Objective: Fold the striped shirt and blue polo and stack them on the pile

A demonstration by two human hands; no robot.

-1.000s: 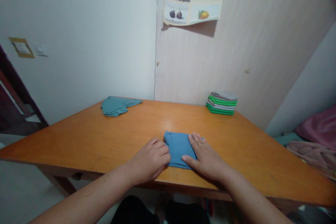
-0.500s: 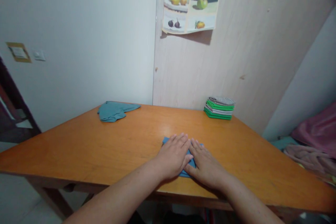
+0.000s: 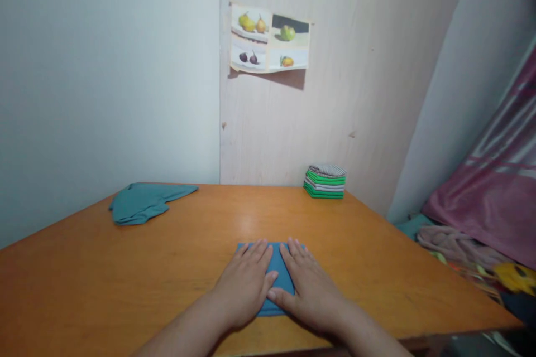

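Note:
A folded blue cloth (image 3: 280,273) lies near the front edge of the wooden table (image 3: 201,268). My left hand (image 3: 247,281) rests flat on its left part, fingers stretched out and pointing away from me. On its right part my right hand (image 3: 307,284) lies flat as well, fingers extended. The two thumbs nearly meet over the middle of the cloth. Both hands hide the cloth's sides; its centre, far edge and near edge show between them.
A crumpled teal cloth (image 3: 144,201) lies at the far left of the table. At the back right stands a stack of folded green, grey and striped cloths (image 3: 325,183). A fruit picture (image 3: 270,39) hangs on the wall. Beyond the right edge are a pink curtain (image 3: 473,189) and rumpled fabrics.
My hands have moved apart on the blue cloth, so more of its middle shows. The camera view has shifted to the right and upward. The other cloths stay in place.

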